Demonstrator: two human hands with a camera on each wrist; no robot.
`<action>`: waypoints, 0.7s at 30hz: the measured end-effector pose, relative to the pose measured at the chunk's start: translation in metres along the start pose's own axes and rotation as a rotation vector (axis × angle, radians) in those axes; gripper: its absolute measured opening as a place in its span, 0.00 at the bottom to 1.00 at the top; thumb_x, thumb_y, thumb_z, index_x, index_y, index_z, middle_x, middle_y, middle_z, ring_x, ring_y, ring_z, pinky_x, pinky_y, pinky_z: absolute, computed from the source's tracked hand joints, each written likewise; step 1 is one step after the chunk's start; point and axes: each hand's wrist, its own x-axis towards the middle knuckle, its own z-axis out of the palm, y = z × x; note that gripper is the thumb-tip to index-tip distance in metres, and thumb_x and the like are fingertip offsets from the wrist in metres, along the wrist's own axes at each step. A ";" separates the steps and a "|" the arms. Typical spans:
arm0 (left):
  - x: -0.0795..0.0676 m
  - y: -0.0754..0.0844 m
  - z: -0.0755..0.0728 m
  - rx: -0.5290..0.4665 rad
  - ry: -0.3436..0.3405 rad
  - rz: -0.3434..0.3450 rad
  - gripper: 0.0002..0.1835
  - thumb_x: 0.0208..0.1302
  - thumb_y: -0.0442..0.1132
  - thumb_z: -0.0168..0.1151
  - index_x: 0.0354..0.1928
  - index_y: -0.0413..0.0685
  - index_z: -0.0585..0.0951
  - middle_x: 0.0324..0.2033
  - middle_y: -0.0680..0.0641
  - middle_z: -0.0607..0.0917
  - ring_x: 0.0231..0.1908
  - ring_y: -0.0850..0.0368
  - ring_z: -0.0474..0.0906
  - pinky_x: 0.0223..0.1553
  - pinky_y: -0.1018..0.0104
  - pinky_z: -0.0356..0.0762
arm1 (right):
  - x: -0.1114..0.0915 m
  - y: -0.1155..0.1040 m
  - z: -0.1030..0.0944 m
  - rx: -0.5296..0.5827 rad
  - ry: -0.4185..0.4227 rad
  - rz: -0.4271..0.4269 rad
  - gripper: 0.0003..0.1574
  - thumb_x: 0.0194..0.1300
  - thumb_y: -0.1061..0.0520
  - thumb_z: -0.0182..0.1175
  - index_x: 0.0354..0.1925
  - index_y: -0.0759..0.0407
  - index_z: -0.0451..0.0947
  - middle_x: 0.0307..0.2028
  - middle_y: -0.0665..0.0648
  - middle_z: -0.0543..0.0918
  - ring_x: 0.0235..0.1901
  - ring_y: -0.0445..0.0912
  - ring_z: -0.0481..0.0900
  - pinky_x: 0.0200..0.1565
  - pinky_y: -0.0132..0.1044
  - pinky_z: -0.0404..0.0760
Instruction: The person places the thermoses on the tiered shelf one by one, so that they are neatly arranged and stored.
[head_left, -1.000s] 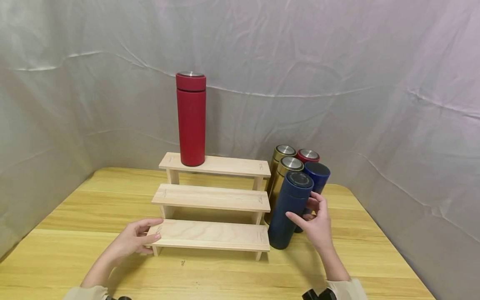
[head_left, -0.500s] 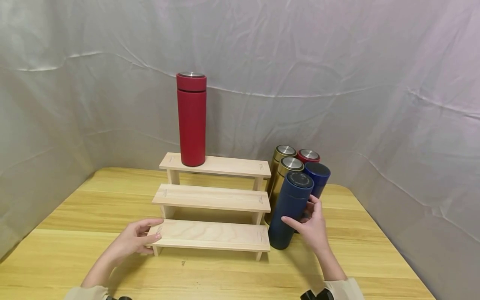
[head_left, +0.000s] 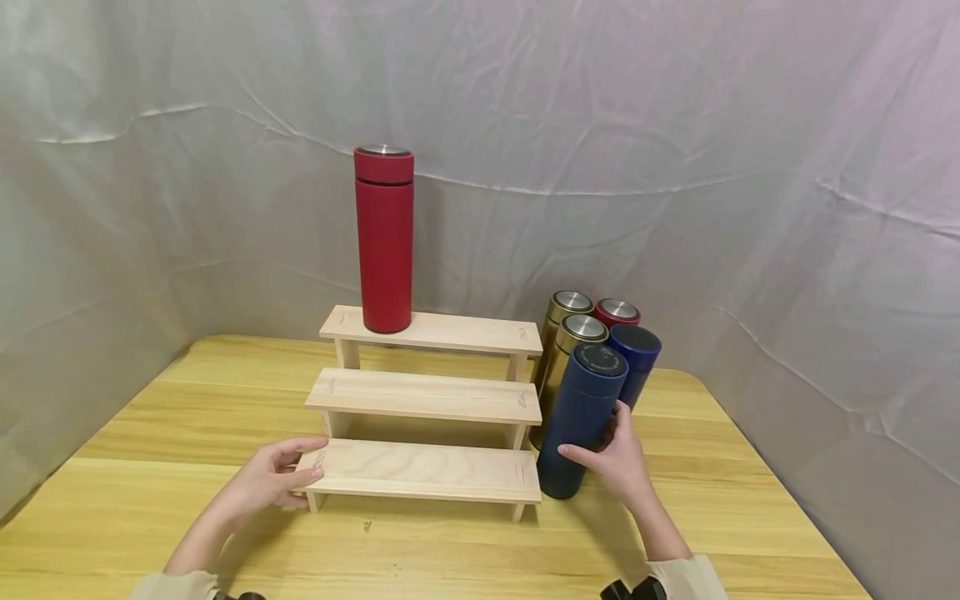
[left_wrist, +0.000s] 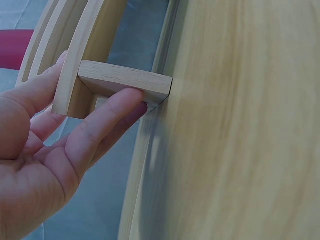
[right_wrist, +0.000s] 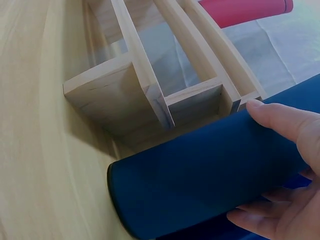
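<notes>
A three-step wooden stand (head_left: 427, 469) stands on the table, with a tall red thermos (head_left: 386, 250) upright on its top step. My left hand (head_left: 258, 479) grips the left end of the lowest step; in the left wrist view its thumb lies on the plank and fingers (left_wrist: 107, 117) press the leg from below. At the stand's right end, a dark navy thermos (head_left: 577, 417) rests upright on the table. My right hand (head_left: 618, 458) holds its lower body, thumb across the near side; the other fingers are partly hidden behind it.
Close behind the navy thermos stand two gold thermoses (head_left: 573, 302) (head_left: 585, 328), a red one (head_left: 617, 312) and a brighter blue one (head_left: 636, 348). Grey cloth (head_left: 675, 167) hangs behind the wooden table (head_left: 735, 500).
My right hand has slid down the navy thermos and slightly left, while the thermos itself stays put. The left hand and the stand have not visibly moved.
</notes>
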 end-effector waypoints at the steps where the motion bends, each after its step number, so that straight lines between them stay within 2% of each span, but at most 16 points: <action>1: 0.000 0.000 0.000 0.002 0.001 0.000 0.31 0.58 0.35 0.59 0.58 0.25 0.60 0.46 0.29 0.70 0.41 0.47 0.73 0.35 0.52 0.79 | 0.000 0.000 0.000 -0.008 -0.002 0.002 0.54 0.42 0.64 0.72 0.61 0.65 0.49 0.50 0.69 0.69 0.48 0.58 0.71 0.50 0.50 0.72; 9: 0.000 0.000 0.000 -0.005 0.004 0.000 0.31 0.58 0.36 0.59 0.59 0.25 0.60 0.50 0.25 0.65 0.42 0.47 0.72 0.35 0.52 0.79 | -0.001 -0.001 -0.002 -0.015 -0.023 0.028 0.54 0.45 0.62 0.70 0.62 0.66 0.48 0.52 0.71 0.68 0.50 0.60 0.70 0.51 0.51 0.71; 16: 0.000 -0.003 -0.001 -0.010 0.002 -0.001 0.31 0.58 0.35 0.59 0.59 0.25 0.59 0.47 0.27 0.68 0.41 0.48 0.73 0.35 0.52 0.79 | 0.000 0.000 -0.001 -0.022 -0.013 0.044 0.52 0.44 0.61 0.71 0.61 0.65 0.50 0.51 0.70 0.69 0.48 0.60 0.71 0.49 0.50 0.73; 21: 0.001 -0.004 -0.001 -0.011 0.001 0.006 0.31 0.59 0.35 0.59 0.59 0.25 0.59 0.50 0.25 0.66 0.42 0.47 0.73 0.35 0.52 0.79 | 0.000 0.001 -0.001 -0.031 -0.002 0.048 0.52 0.43 0.60 0.72 0.60 0.63 0.52 0.50 0.69 0.71 0.47 0.58 0.72 0.48 0.49 0.74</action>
